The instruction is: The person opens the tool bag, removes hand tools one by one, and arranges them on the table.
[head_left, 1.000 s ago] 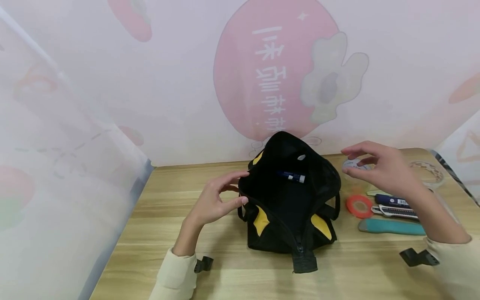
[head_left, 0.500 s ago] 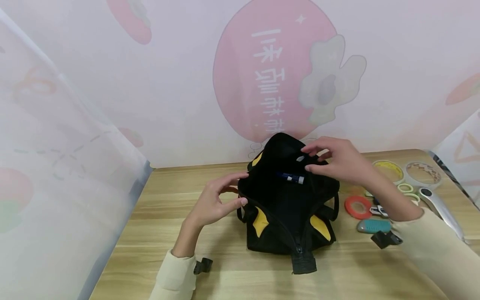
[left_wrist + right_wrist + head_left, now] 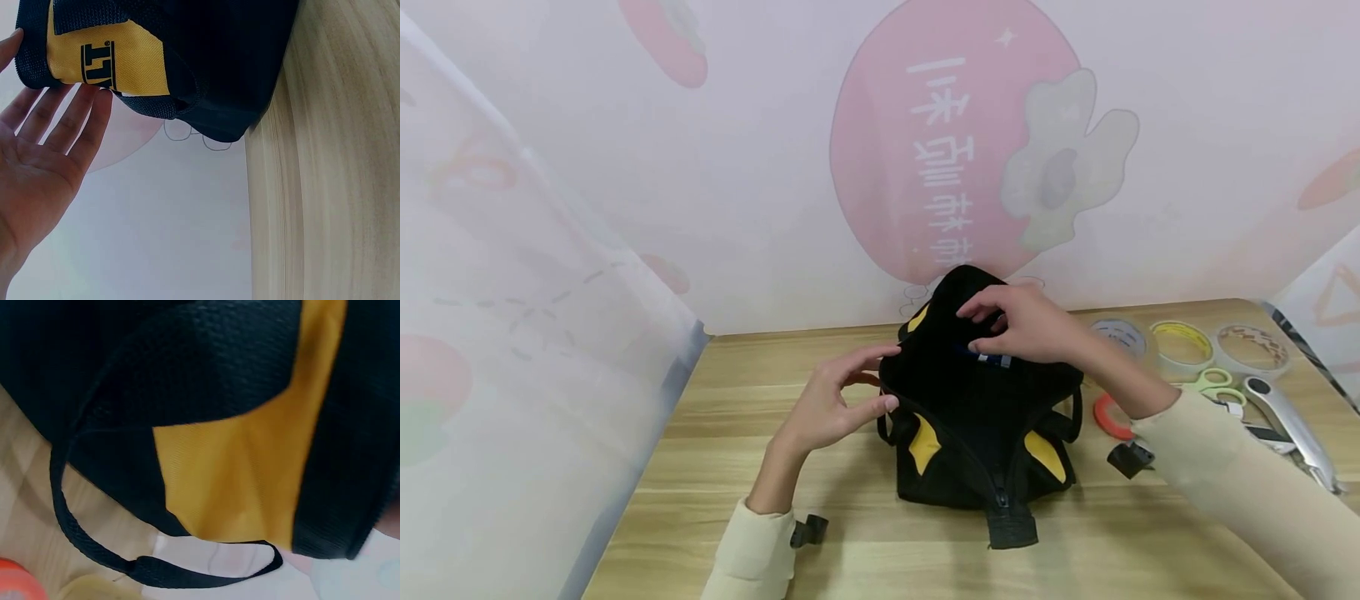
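A black tool bag (image 3: 958, 454) with yellow patches stands unzipped on the table, its mouth gaping upward. My left hand (image 3: 842, 396) holds the bag's left rim, thumb and fingers spread along it. In the left wrist view, the fingertips of that left hand (image 3: 50, 144) are partly hidden behind the yellow side with its strap. Over the bag's mouth hovers my right hand (image 3: 1030, 325), fingers loosely bent, with nothing visible between them. A dark blue object with a white end (image 3: 996, 360) lies inside, partly covered by the right hand. The right wrist view shows the bag's other side (image 3: 231, 481) and handle loop.
To the right on the wooden table (image 3: 760, 467) lie several tape rolls (image 3: 1180, 343), a red tape roll (image 3: 1111, 417), green-handled scissors (image 3: 1217, 387) and a silver-grey tool (image 3: 1292, 425). The right sleeve hides part of this group. A printed wall covering (image 3: 760, 208) rises behind the table.
My right hand has moved left from above the tape rolls to over the bag's mouth, uncovering the rolls. My left hand and the bag have stayed in place.
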### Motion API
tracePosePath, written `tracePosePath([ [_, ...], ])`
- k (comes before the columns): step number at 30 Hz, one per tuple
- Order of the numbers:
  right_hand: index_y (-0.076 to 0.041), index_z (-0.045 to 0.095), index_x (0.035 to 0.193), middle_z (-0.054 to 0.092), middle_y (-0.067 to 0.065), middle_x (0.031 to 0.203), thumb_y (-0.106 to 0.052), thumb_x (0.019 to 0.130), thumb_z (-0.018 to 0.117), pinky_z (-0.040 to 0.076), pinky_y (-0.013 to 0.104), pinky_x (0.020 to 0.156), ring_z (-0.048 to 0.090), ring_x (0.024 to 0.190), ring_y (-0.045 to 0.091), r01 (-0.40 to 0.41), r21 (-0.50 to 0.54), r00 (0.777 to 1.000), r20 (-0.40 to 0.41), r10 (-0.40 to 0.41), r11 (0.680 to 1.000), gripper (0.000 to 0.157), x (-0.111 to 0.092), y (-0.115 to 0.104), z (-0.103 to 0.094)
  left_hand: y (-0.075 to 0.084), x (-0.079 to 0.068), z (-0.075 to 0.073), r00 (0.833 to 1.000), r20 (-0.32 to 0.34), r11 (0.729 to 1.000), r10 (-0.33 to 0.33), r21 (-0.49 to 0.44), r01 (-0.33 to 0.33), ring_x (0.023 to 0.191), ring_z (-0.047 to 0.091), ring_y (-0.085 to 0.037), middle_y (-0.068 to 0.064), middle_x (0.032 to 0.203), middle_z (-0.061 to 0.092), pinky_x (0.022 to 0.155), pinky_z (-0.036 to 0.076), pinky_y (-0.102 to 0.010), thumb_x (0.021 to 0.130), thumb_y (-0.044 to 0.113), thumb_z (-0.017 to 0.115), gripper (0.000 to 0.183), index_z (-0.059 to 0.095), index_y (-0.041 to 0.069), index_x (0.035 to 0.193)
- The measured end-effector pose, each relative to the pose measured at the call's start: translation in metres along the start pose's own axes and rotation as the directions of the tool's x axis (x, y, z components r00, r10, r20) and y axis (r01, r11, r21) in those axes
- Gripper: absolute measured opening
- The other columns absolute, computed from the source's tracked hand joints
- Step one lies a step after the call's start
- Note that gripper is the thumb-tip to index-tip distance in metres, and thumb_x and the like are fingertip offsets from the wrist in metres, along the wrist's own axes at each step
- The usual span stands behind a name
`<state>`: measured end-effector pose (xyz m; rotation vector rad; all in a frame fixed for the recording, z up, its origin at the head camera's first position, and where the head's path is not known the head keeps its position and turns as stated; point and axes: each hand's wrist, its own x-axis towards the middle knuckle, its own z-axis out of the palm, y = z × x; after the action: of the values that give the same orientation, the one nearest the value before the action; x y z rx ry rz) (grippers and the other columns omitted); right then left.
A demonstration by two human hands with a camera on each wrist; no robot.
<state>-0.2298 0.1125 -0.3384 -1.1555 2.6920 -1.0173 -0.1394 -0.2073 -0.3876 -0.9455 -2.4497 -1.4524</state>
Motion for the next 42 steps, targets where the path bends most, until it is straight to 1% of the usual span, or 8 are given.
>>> tracePosePath([
  [9, -0.007, 0.074, 0.13, 0.074, 0.011, 0.131, -0.018, 0.093, 0.084, 0.064, 0.047, 0.099, 0.072, 0.118, 0.031, -0.035, -0.058, 0.992, 0.119, 0.041, 0.998, 0.04, 0.02, 0.023, 0.027, 0.0, 0.0, 0.0, 1.0, 0.003, 1.0, 0.007, -0.008, -0.007, 0.115, 0.073, -0.031, -0.012, 0.142, 0.071, 0.094, 0.067, -0.039, 0.092, 0.005, 0.082, 0.058, 0.064, 0.008, 0.146],
  [18, -0.004, 0.072, 0.133, 0.072, 0.016, 0.133, -0.016, 0.093, 0.083, 0.059, 0.054, 0.103, 0.068, 0.122, 0.036, -0.055, -0.072, 0.989, 0.137, 0.065, 0.996, 0.044, 0.018, 0.039, 0.042, -0.002, -0.001, 0.001, 1.0, 0.002, 1.0, -0.009, -0.01, 0.009, 0.116, 0.073, -0.026, -0.008, 0.14, 0.072, 0.096, 0.066, -0.038, 0.092, 0.006, 0.082, 0.058, 0.064, 0.012, 0.147],
  [21, -0.004, 0.068, 0.138, 0.069, 0.017, 0.138, -0.019, 0.093, 0.083, 0.059, 0.052, 0.103, 0.069, 0.119, 0.033, -0.071, -0.073, 0.986, 0.144, 0.081, 0.995, 0.05, 0.017, 0.043, 0.049, -0.002, -0.002, 0.0, 1.0, 0.003, 1.0, -0.012, -0.008, 0.012, 0.116, 0.073, -0.026, -0.008, 0.14, 0.072, 0.096, 0.066, -0.039, 0.092, 0.006, 0.082, 0.058, 0.064, 0.012, 0.147],
  [25, -0.001, 0.061, 0.146, 0.064, 0.022, 0.147, -0.022, 0.093, 0.084, 0.058, 0.049, 0.099, 0.07, 0.101, 0.026, -0.097, -0.066, 0.978, 0.177, 0.108, 0.993, 0.062, 0.016, 0.049, 0.055, 0.0, -0.002, 0.0, 1.0, 0.007, 1.0, -0.008, -0.004, 0.008, 0.117, 0.074, -0.029, -0.011, 0.142, 0.071, 0.096, 0.067, -0.04, 0.093, 0.007, 0.081, 0.057, 0.064, 0.01, 0.147],
  [28, 0.002, 0.055, 0.151, 0.059, 0.026, 0.152, -0.024, 0.094, 0.084, 0.059, 0.049, 0.098, 0.071, 0.099, 0.027, -0.114, -0.044, 0.969, 0.217, 0.121, 0.992, 0.07, 0.015, 0.052, 0.058, 0.001, -0.002, 0.0, 1.0, 0.003, 1.0, -0.01, 0.0, 0.01, 0.118, 0.074, -0.029, -0.01, 0.143, 0.071, 0.096, 0.067, -0.039, 0.093, 0.007, 0.082, 0.057, 0.064, 0.01, 0.147],
  [32, 0.002, 0.053, 0.153, 0.058, 0.026, 0.153, -0.025, 0.093, 0.085, 0.06, 0.05, 0.1, 0.07, 0.116, 0.035, -0.109, -0.021, 0.962, 0.25, 0.111, 0.994, 0.073, 0.014, 0.052, 0.06, 0.001, -0.002, 0.0, 1.0, 0.002, 1.0, -0.015, -0.002, 0.015, 0.118, 0.074, -0.029, -0.009, 0.142, 0.071, 0.096, 0.066, -0.039, 0.092, 0.006, 0.082, 0.058, 0.064, 0.011, 0.147],
  [37, 0.002, 0.059, 0.147, 0.062, 0.022, 0.149, -0.019, 0.09, 0.088, 0.056, 0.055, 0.11, 0.062, 0.133, 0.041, -0.078, -0.01, 0.974, 0.212, 0.078, 0.997, 0.067, 0.013, 0.052, 0.064, 0.001, -0.001, 0.0, 1.0, 0.008, 1.0, -0.007, -0.004, 0.007, 0.118, 0.073, -0.031, -0.01, 0.142, 0.071, 0.096, 0.066, -0.039, 0.092, 0.007, 0.082, 0.058, 0.064, 0.01, 0.147],
  [42, 0.0, 0.063, 0.143, 0.065, 0.021, 0.146, -0.012, 0.087, 0.089, 0.055, 0.056, 0.112, 0.061, 0.135, 0.041, -0.046, -0.024, 0.975, 0.218, 0.05, 0.999, 0.063, 0.012, 0.056, 0.072, 0.002, -0.001, 0.0, 1.0, 0.007, 1.0, -0.003, 0.001, 0.003, 0.116, 0.074, -0.031, -0.011, 0.141, 0.072, 0.096, 0.067, -0.039, 0.092, 0.007, 0.082, 0.057, 0.064, 0.009, 0.146],
])
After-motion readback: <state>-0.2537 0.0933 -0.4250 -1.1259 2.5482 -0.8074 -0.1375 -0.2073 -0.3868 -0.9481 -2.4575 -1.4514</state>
